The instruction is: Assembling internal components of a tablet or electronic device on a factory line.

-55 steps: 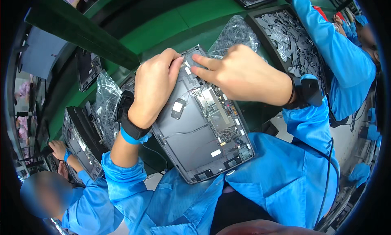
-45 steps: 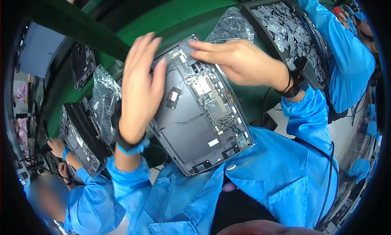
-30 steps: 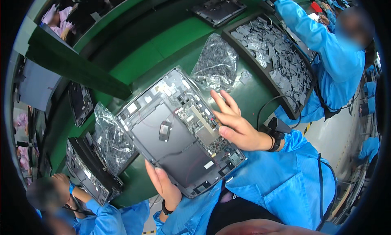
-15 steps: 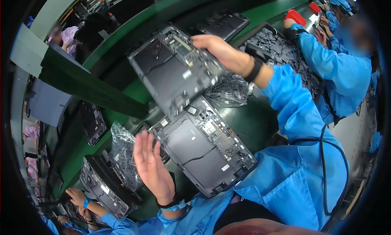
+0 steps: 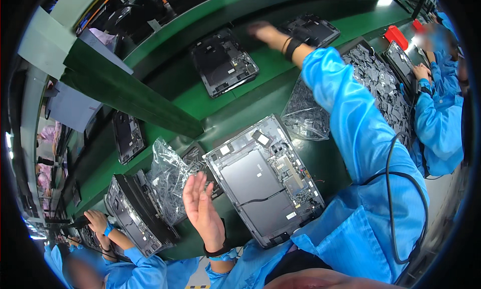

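My left hand (image 5: pixel 204 211) is raised beside the near laptop base (image 5: pixel 253 181), palm up with fingers stretched out, holding nothing. That base lies at an angle in front of me, its inside exposed: a circuit board, a dark battery area and a black cable. Far off, my right hand (image 5: pixel 264 33) reaches over the green ledge, smeared by motion, so its fingers cannot be read. It is apart from a second opened laptop base (image 5: pixel 223 63) lying on the ledge to its left. A third opened base (image 5: pixel 313 31) lies just to its right.
Clear plastic bags (image 5: pixel 168 181) of parts sit left of the near base, with another bag (image 5: pixel 308 111) beyond it. A tray of small black parts (image 5: pixel 381 78) stands right. Co-workers flank me; a green-covered post (image 5: pixel 125 88) slants in from the left.
My right hand has let go of the second laptop base, which now lies on the far ledge, and has moved away from it. My left hand stays raised beside the near base.
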The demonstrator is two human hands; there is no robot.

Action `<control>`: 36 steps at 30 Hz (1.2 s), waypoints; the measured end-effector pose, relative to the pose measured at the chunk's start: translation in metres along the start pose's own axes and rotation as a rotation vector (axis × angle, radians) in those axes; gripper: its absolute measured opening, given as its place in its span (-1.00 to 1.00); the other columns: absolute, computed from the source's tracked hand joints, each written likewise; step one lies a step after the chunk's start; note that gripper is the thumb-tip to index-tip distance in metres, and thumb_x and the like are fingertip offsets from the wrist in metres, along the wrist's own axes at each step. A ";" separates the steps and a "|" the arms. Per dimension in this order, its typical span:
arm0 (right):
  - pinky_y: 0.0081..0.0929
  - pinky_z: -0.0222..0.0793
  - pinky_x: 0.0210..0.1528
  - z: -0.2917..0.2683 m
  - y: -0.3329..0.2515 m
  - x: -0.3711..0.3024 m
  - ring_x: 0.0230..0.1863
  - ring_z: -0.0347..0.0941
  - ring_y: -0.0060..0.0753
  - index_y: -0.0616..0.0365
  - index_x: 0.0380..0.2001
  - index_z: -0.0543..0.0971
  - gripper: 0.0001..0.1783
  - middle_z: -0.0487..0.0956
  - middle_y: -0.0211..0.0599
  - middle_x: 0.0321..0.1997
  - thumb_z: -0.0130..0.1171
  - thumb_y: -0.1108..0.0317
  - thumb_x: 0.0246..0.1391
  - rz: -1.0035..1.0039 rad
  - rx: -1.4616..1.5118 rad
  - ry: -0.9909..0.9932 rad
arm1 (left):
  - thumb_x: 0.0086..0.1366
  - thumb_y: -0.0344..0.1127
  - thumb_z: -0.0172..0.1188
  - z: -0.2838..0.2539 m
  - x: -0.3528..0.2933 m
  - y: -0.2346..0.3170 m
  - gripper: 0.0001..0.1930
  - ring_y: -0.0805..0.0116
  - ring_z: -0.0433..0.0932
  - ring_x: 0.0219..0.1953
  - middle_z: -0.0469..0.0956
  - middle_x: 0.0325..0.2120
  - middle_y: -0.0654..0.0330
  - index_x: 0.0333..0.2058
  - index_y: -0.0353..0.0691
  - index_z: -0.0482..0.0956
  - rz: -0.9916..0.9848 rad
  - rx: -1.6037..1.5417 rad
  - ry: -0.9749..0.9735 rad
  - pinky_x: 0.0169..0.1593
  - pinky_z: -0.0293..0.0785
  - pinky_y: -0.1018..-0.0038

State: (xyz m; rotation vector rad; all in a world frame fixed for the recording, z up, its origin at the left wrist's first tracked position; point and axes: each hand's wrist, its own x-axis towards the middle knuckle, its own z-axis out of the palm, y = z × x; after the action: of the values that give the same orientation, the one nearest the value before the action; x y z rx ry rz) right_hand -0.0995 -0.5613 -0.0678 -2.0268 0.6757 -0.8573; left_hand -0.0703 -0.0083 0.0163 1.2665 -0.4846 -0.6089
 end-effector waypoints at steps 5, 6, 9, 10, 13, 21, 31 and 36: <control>-0.17 0.43 0.04 -0.153 0.029 -0.016 0.02 0.49 0.08 0.18 -0.27 0.60 -0.68 0.61 0.00 -0.10 0.04 0.17 0.07 0.144 -0.929 0.205 | 0.38 -0.36 0.01 -0.013 -0.004 -0.002 -0.51 0.16 0.35 0.22 0.37 0.15 -0.08 0.24 -0.39 0.22 -0.008 0.041 0.087 0.25 0.28 0.29; -0.21 0.40 0.09 -0.160 0.012 -0.034 0.08 0.47 0.10 0.20 -0.18 0.61 -0.58 0.60 -0.02 -0.02 0.06 0.08 0.08 0.442 -0.970 0.249 | 0.38 -0.36 0.01 -0.017 -0.005 0.000 -0.51 0.16 0.35 0.22 0.37 0.15 -0.08 0.24 -0.39 0.22 -0.005 0.047 0.100 0.25 0.28 0.29; -0.22 0.35 0.16 -0.243 0.070 -0.062 0.13 0.45 0.12 0.22 -0.07 0.61 -0.45 0.55 -0.01 0.09 0.16 -0.01 0.05 0.647 -1.009 0.045 | 0.37 -0.45 -0.04 -0.013 -0.006 0.004 -0.57 0.15 0.34 0.23 0.37 0.16 -0.07 0.20 -0.37 0.26 -0.017 0.044 0.082 0.25 0.28 0.26; -0.22 0.33 0.17 -0.261 0.090 -0.063 0.14 0.45 0.13 0.24 -0.05 0.61 -0.42 0.55 0.01 0.10 0.22 -0.01 0.01 0.671 -0.998 -0.076 | 0.37 -0.45 -0.04 -0.011 -0.006 0.007 -0.57 0.15 0.34 0.23 0.37 0.16 -0.07 0.20 -0.37 0.26 -0.010 0.029 0.077 0.25 0.28 0.26; -0.20 0.36 0.13 -0.239 0.081 -0.075 0.12 0.48 0.03 0.30 -0.04 0.59 -0.38 0.57 0.02 0.06 0.38 0.07 -0.10 0.779 -0.696 0.066 | 0.37 -0.42 0.01 -0.010 -0.003 0.016 -0.55 0.19 0.35 0.23 0.37 0.16 -0.04 0.21 -0.38 0.26 0.034 0.111 0.001 0.25 0.28 0.29; -0.52 0.31 -0.17 -0.257 -0.001 -0.117 -0.21 0.46 -0.62 0.00 -0.21 0.62 -0.76 0.60 -0.55 -0.23 0.28 0.18 0.07 0.713 0.263 0.007 | 0.34 -0.36 0.07 0.026 0.018 0.044 -0.52 0.14 0.35 0.23 0.38 0.16 -0.07 0.19 -0.39 0.27 0.086 0.116 -0.329 0.24 0.29 0.25; -0.50 0.36 -0.18 -0.131 -0.197 -0.271 -0.23 0.48 -0.59 0.06 -0.22 0.56 -0.83 0.58 -0.50 -0.27 0.23 0.27 0.14 0.277 0.784 0.445 | 0.37 0.01 0.12 0.137 0.082 0.037 -0.17 -0.12 0.23 0.26 0.12 0.22 -0.35 0.29 -0.51 -0.06 -0.387 -0.185 -0.454 0.28 0.31 0.04; -0.50 0.37 -0.02 -0.047 -0.280 -0.340 -0.05 0.47 -0.53 0.23 0.17 0.33 -0.41 0.55 -0.36 -0.02 0.24 0.20 0.17 0.017 0.720 0.391 | 0.49 -0.08 -0.10 0.141 0.086 0.028 -0.51 0.06 0.40 0.12 0.36 0.12 -0.05 0.15 -0.42 0.27 -0.114 -0.421 -0.389 0.22 0.35 0.03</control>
State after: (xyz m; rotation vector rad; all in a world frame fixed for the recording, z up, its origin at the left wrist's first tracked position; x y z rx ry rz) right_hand -0.3050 -0.1966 0.0757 -1.2207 0.4875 -1.2840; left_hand -0.0923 -0.1622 0.0774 0.7786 -0.5699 -1.0062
